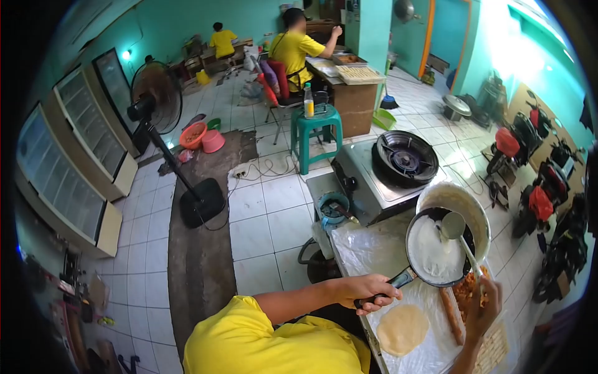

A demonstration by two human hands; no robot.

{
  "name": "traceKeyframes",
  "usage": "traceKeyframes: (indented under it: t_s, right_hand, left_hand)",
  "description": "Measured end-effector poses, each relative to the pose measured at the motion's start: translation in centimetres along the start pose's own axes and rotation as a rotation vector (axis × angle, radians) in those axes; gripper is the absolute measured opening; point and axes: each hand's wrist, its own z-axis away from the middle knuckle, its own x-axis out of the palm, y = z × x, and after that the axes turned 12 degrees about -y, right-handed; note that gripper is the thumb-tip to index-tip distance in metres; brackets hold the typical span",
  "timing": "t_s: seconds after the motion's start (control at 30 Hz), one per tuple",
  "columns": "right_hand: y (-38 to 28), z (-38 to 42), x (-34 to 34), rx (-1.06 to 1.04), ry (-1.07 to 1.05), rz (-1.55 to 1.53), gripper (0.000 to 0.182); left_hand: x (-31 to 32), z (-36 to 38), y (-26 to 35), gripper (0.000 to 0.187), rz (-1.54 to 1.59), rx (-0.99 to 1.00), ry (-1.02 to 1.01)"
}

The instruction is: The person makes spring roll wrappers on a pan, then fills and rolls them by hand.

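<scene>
My left hand [372, 293] is closed round the dark handle of a frying pan [412, 246]. White batter covers part of the pan's black inside. My right hand [486, 305] grips the handle of a ladle [453, 225], whose round bowl is over the batter. Behind the pan, partly hidden by it, stands a large pale bucket [476, 206]. A round flat pancake [403, 330] lies on the plastic-covered table [367, 249] below my left hand. Near my right hand are an orange filling [464, 296] and a long brown strip [451, 315].
Beyond the table stands a gas stove [374, 181] with a black burner [406, 159]. A blue pot [333, 206] is left of it. A green stool [316, 121] holds a bottle. Farther off are a fan [146, 109], two people in yellow shirts and parked motorbikes [523, 140].
</scene>
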Motion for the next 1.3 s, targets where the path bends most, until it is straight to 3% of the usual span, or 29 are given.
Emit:
traceKeyframes:
  t_s: [0.23,0.37,0.47,0.7,0.9,1.13,1.3]
  right_hand:
    - [-0.6,0.2,0.7,-0.03,-0.024,-0.018,0.017]
    - [-1.0,0.1,-0.3,-0.003,0.09,-0.043,0.021]
    - [-0.9,-0.3,-1.4,0.032,0.195,-0.025,0.027]
    - [-0.8,-0.5,-1.0,0.081,0.094,-0.067,0.024]
    - [-0.7,-1.2,-0.2,-0.088,-0.036,-0.007,0.03]
    - [-0.8,-0.8,-0.2,-0.095,-0.029,-0.026,0.031]
    - [-1.1,0.5,-0.5,-0.099,0.007,0.018,0.031]
  left_hand:
    - [0.0,0.6,0.0,0.029,0.009,0.016,0.019]
    - [0.1,0.9,0.7,0.026,0.036,-0.026,0.062]
    - [-0.3,1.3,1.1,0.03,0.054,-0.003,-0.02]
    - [-0.9,0.7,1.1,0.028,0.094,-0.025,-0.078]
    - [-1.1,0.8,0.8,0.027,0.134,-0.029,-0.126]
    - [-1.9,0.9,-0.2,0.026,0.182,-0.029,-0.215]
    - [-1.3,1.0,-0.2,0.027,0.076,-0.05,-0.15]
